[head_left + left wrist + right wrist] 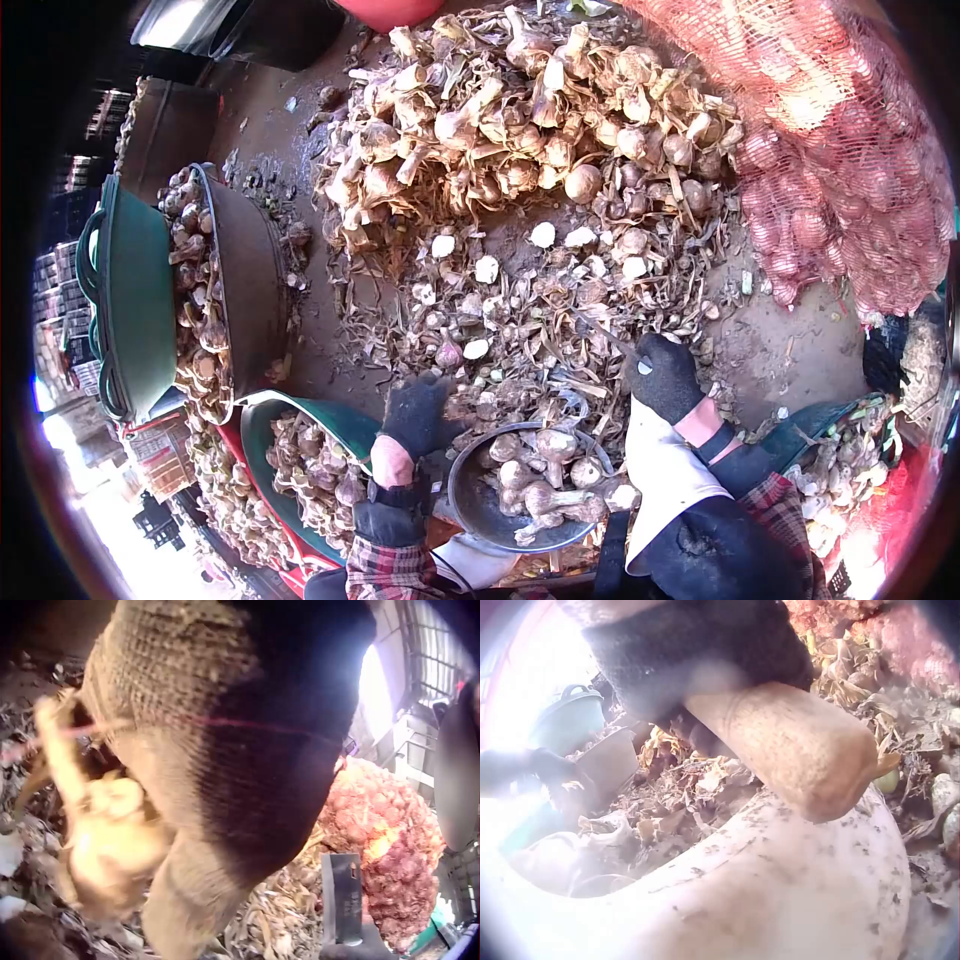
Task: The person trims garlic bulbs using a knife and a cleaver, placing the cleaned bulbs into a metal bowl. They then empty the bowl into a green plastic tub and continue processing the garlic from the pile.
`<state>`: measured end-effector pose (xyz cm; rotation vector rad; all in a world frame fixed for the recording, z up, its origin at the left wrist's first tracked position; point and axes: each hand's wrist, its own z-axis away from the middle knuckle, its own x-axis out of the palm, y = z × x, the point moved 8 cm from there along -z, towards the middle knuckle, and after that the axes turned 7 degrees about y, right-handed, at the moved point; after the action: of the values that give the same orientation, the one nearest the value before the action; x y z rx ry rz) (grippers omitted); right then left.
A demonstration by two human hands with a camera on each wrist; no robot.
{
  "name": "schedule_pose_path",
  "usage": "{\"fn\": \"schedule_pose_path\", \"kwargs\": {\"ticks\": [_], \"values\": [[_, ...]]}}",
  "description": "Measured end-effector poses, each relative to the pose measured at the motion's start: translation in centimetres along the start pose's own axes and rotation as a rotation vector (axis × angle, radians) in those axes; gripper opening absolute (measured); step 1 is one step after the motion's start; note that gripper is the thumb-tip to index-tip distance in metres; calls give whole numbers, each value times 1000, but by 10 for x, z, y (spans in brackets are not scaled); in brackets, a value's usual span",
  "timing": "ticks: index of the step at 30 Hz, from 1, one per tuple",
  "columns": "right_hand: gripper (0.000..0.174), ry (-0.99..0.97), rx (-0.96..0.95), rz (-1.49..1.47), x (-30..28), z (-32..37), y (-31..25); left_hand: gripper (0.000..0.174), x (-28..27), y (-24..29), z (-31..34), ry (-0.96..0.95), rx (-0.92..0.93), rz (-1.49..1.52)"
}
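My gloved left hand [415, 415] is over the peelings, left of a metal bowl [455, 490] with several stalked garlic bulbs [555, 445] in it. In the left wrist view, its fingers [180, 907] hold a blurred garlic bulb [112, 855] with a long stalk; part of the stalk is hidden behind the glove. My gloved right hand [665, 380] grips the wooden handle [802, 754] of a knife, above a white cover [665, 465] on the right leg. The knife's broad dark blade [343, 896] shows in the left wrist view.
A large heap of garlic [520, 130] lies ahead, with cut pieces and peelings [540, 310] before it. Red mesh sacks [830, 170] stand at right. Green tubs [140, 290] and a brown tub [245, 290] stand at left; another green tub [360, 425] is beside my left arm.
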<state>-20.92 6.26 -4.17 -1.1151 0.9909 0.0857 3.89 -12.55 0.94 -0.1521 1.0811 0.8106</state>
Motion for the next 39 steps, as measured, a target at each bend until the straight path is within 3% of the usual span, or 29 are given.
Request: {"fn": "schedule_pose_path", "kwargs": {"ticks": [3, 4, 6, 9, 11, 13, 16, 17, 21, 23, 24, 27, 28, 30, 31, 33, 34, 37, 39], "values": [[17, -11, -16, 26, 2, 0, -2, 42, -3, -19, -8, 136, -5, 27], [17, -14, -17, 27, 2, 1, -3, 38, -3, -15, -16, 292, 105, -43], [13, -54, -23, 91, 2, 0, -5, 40, 45, -40, -42, 270, 146, -123], [12, -55, 30, 53, -2, -1, -3, 39, 53, -37, -56, 315, 174, -264], [11, -17, 2, 34, -4, 3, -1, 34, 62, -48, -58, 127, 17, -154], [12, 8, 19, 29, -1, 1, 4, 34, 60, -57, -51, 109, -51, -96], [12, 11, 24, -18, 0, -1, 5, 34, 19, -62, -38, 516, 41, 186], [13, 19, 9, -21, 1, 0, 5, 37, 14, -74, -35, 547, -70, 204], [17, 17, 37, -24, 0, -2, 4, 45, -8, -96, -14, 674, -70, 292], [16, 24, 46, -49, 1, -2, 5, 54, -9, -108, 11, 707, -316, 255], [17, 27, 52, -45, 1, -2, 5, 61, 3, -114, 24, 653, -462, 171], [16, 14, 65, -29, 5, -3, 8, 67, 70, -156, 52, 711, -417, -75], [16, 11, 46, -24, 5, -3, 7, 67, 90, -174, 49, 713, -419, -75], [15, 14, 41, -35, 4, -1, 6, 60, 120, -206, 54, 682, -613, 140], [15, 15, 40, -34, 4, -2, 7, 60, 108, -200, 48, 684, -612, 141], [16, 25, 88, -58, 4, 1, 10, 55, 117, -202, 33, 244, -721, 227], [16, 23, 91, -61, 5, 2, 10, 55, 114, -202, 37, 242, -722, 224], [17, 59, 74, -65, 4, 1, 10, 33, 53, -172, 48, 861, -416, 170], [18, 41, 62, -27, 5, 0, 9, 31, 32, -150, 55, 797, -413, 182]]}}
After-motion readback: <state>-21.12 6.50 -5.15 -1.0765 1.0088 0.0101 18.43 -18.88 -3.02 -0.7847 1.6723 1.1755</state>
